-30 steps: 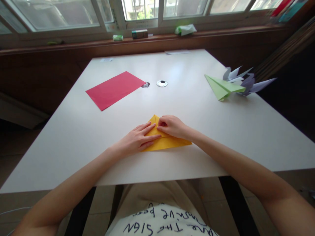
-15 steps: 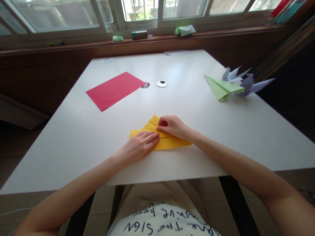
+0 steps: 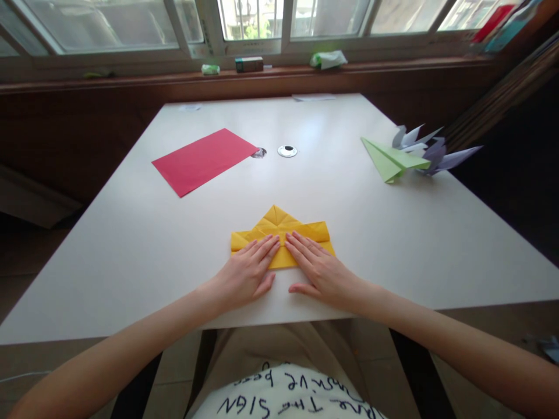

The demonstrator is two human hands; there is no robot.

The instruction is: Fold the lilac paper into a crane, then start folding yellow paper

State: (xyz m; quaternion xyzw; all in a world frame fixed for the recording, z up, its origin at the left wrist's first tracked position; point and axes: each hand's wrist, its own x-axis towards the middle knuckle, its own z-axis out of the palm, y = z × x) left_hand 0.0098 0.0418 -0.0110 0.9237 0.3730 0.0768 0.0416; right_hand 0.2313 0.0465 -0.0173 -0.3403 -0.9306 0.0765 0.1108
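A folded sheet of yellow origami paper lies on the white table, with a pointed peak at its far side and a folded flap out to either side. My left hand rests flat on its left part, fingers stretched forward and thumb apart on the table side. Mirroring it, my right hand presses flat on the right part, its fingertips close to those of the left. Both hands are open, and they cover some of the folds beneath them.
A red paper sheet lies at the far left of the table. Beyond the yellow paper is a round cable hole. A green paper plane and purple folded paper sit near the right edge. Small packets line the windowsill.
My right hand has gone from a pinch on the paper's fold to lying flat nearer me. The right flap now shows spread out sideways. My left hand has shifted slightly nearer, its thumb out.
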